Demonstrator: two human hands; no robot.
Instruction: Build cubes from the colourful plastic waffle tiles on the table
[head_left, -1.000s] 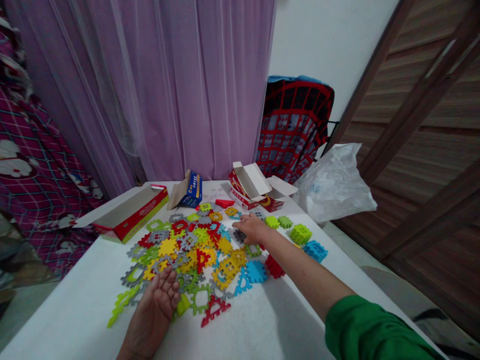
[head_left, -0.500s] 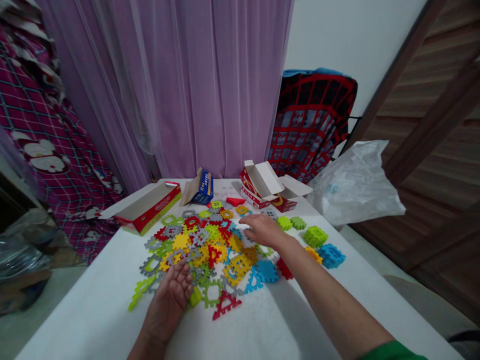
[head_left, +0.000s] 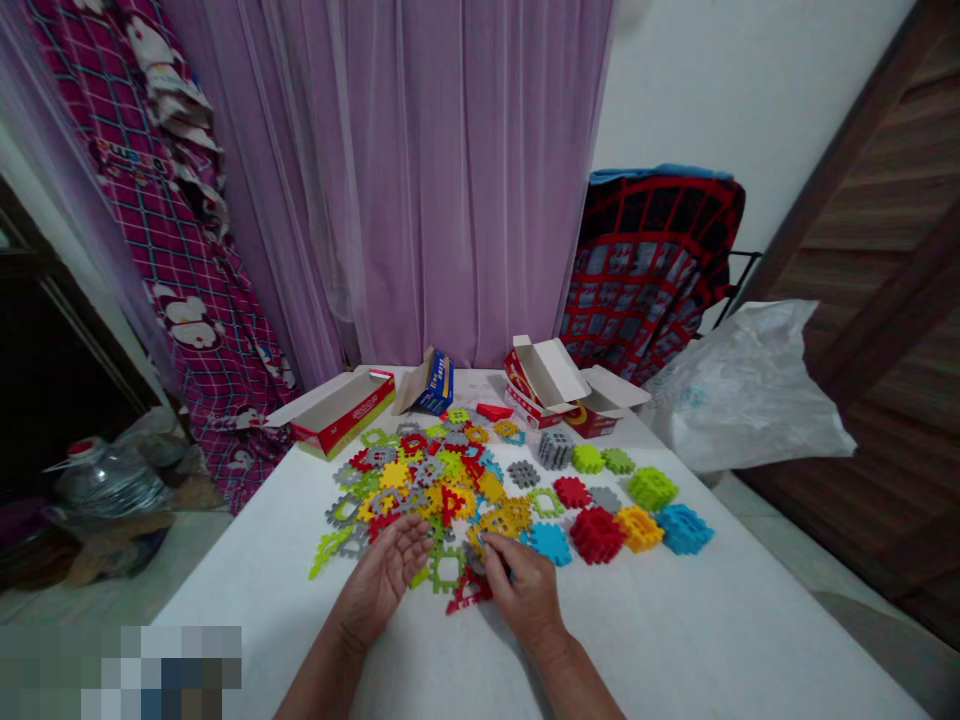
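Observation:
Many flat interlocking toy blocks with toothed edges lie in a mixed heap on the white table. My left hand is palm up at the near side of the heap, fingers loosely bent and holding nothing. Close to its right, my right hand is closed, thumb and fingers pinched together. A bit of a blue block shows between them; its shape is mostly hidden. Beside this hand lie a blue square block and a red triangular block.
Sorted stacks stand on the right: red, yellow, blue, green and grey. Open cartons line the back: a red-yellow box, a blue box and red boxes. A plastic bag hangs at the right edge.
My right hand has come back from the far side of the heap to its near edge and closed. The view has shifted, and stacks formerly behind my right arm now show.

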